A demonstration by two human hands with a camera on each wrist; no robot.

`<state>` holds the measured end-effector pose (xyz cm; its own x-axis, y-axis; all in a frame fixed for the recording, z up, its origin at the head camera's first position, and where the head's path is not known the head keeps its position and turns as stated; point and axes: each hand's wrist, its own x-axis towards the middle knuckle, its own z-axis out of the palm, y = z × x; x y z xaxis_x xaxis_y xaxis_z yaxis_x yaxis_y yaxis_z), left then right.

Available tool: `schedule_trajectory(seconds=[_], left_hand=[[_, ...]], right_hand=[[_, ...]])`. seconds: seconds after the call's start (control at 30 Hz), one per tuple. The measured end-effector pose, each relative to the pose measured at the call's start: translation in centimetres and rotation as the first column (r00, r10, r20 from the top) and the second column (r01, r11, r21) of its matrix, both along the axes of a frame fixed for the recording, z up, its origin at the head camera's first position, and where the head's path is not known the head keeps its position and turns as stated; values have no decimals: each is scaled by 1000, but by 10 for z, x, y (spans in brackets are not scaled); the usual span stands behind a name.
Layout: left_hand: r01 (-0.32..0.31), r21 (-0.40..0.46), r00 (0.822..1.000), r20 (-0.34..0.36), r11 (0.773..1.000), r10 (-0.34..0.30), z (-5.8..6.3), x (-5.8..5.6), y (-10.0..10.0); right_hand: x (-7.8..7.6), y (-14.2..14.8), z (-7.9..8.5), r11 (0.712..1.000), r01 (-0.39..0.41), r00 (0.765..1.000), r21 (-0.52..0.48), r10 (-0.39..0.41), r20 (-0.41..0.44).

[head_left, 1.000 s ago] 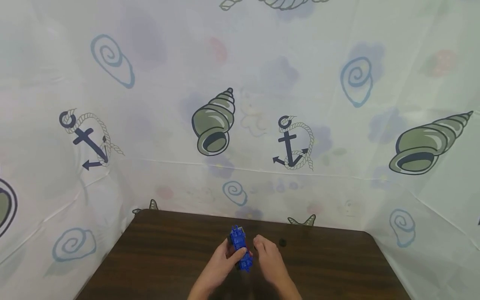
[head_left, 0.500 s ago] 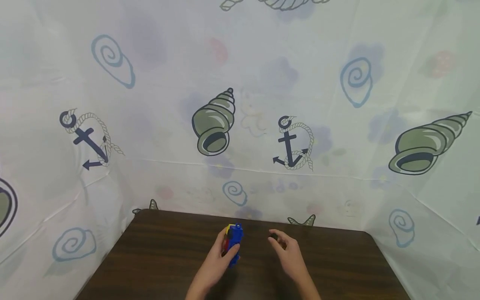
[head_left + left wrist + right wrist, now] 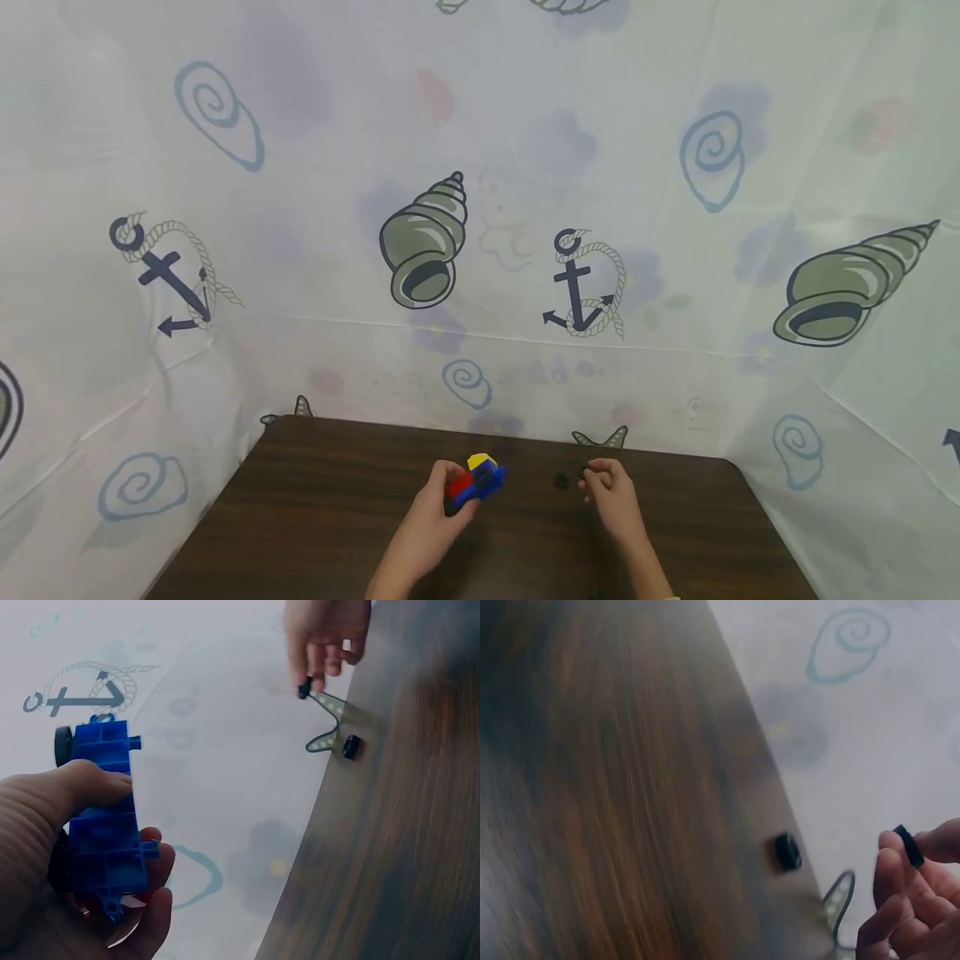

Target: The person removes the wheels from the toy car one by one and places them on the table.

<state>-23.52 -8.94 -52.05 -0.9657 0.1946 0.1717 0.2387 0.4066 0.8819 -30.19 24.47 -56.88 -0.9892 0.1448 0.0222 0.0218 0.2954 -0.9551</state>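
My left hand (image 3: 427, 521) grips a toy car (image 3: 480, 481) with a blue underside and red and yellow parts. In the left wrist view its blue chassis (image 3: 109, 825) faces the camera, the thumb pressed across it. Black wheels (image 3: 63, 746) sit along one side of the chassis, and bare blue stubs (image 3: 150, 850) stick out on the other. My right hand (image 3: 617, 504), apart from the car, pinches a small black wheel (image 3: 910, 846) between thumb and fingers. A second, loose black wheel (image 3: 787, 852) is on the table close to that hand.
The dark wood-grain table (image 3: 337, 500) has its far edge just beyond both hands. Behind it hangs a pale cloth (image 3: 510, 167) printed with shells and anchors. A small dark thing (image 3: 596, 595) shows at the bottom of the head view.
My right hand has moved rightward, away from the car, and holds a black wheel up beside the one on the table. The left hand has turned the car, bringing red and yellow parts into sight.
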Motion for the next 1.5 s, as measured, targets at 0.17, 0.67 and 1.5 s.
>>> schedule_trajectory(seconds=[0.17, 0.67, 1.5], left_hand=[[34, -16, 999, 5, 999, -34, 5, 3, -2], [43, -1, 998, 34, 999, -43, -3, -3, -3], [75, 16, 994, 77, 997, -76, -11, -4, -1]], right_hand=[[-9, 12, -12, 1000, 25, 999, -8, -25, 41], [-27, 15, -25, 1000, -6, 985, -29, 11, 171], [-33, 16, -32, 999, -24, 986, -34, 30, 164]])
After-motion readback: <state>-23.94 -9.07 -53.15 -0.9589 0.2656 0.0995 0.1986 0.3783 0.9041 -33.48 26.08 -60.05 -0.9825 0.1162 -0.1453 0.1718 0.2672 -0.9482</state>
